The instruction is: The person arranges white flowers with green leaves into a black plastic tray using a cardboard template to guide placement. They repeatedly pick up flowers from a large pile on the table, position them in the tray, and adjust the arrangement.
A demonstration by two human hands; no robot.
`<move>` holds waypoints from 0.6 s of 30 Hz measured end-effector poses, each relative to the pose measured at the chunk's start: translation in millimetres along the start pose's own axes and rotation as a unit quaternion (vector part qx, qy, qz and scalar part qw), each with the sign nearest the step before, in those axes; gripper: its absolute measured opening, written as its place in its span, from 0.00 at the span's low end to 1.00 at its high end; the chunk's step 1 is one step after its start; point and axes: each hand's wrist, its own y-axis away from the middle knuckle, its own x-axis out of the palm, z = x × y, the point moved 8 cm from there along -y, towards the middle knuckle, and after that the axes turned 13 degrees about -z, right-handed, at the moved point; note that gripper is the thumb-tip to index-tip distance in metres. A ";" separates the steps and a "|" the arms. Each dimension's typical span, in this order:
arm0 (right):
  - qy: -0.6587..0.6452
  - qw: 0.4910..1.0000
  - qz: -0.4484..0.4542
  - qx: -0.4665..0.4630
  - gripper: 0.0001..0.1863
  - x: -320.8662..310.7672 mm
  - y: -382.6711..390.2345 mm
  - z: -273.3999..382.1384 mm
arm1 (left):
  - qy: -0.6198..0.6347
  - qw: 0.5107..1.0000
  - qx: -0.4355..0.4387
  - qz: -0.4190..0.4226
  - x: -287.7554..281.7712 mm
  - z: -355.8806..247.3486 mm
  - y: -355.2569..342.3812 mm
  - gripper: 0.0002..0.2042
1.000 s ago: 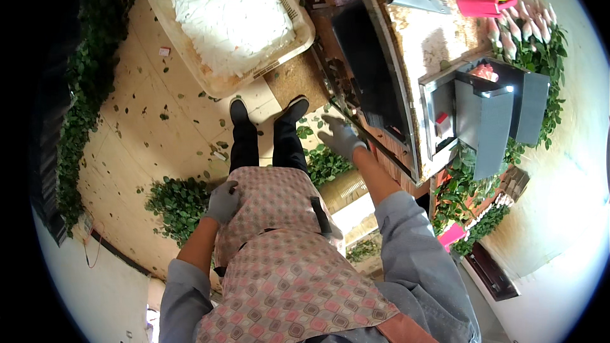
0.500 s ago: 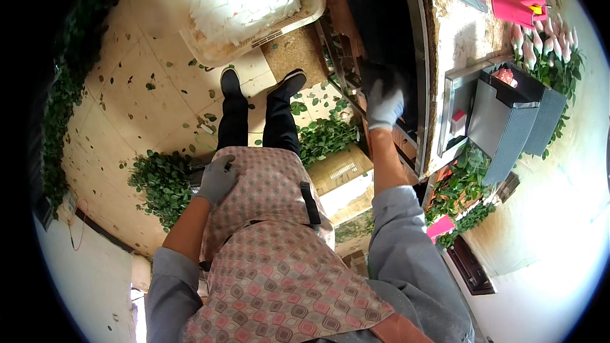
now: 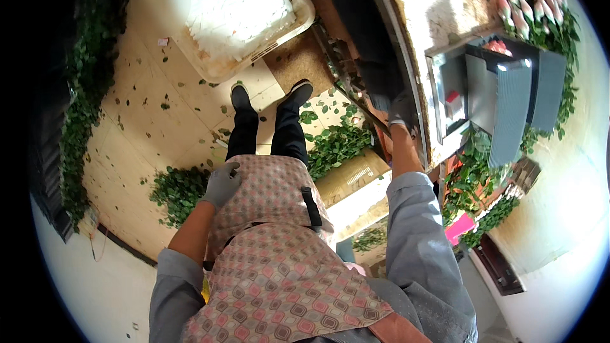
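My left hand [image 3: 223, 184], in a grey glove, lies on the patterned apron [image 3: 270, 181] over my lap. Its fingers are slightly bent and nothing shows in it. My right hand [image 3: 398, 112], in a light grey glove, reaches in under the edge of the workbench [image 3: 438, 16]. Shadow and blur hide its fingers there. Beside it, a long black thing [image 3: 365, 25] fills the space below the bench top; its kind is unclear. I cannot see whether the right hand grips it.
A cream plastic crate [image 3: 305, 16] holds many white pieces. Cut leafy stems [image 3: 340, 146] lie by a cardboard box [image 3: 349, 174]; more foliage [image 3: 181, 194] is at left. On the bench are a metal-framed tray [image 3: 438, 98], grey corrugated holders [image 3: 511, 111] and wrapped pink roses [image 3: 524, 9].
My right hand has moved nearer and deeper into the shadow at the bench edge. My left hand stays on the apron. The whole view has shifted, with the bench now higher and further left.
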 end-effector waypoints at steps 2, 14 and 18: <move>0.020 0.994 0.093 -0.048 0.19 -0.1 27.6 8.4 | -0.005 0.998 0.060 -0.011 4.8 -3.3 2.8 0.21; -0.750 0.643 0.118 -0.097 0.10 -282.5 294.8 163.0 | 0.157 0.882 0.425 -0.129 -130.0 -238.4 89.1 0.35; -0.805 0.529 0.190 -0.190 0.23 -349.7 307.8 157.2 | 0.168 0.889 0.407 -0.126 -191.0 -258.1 110.7 0.20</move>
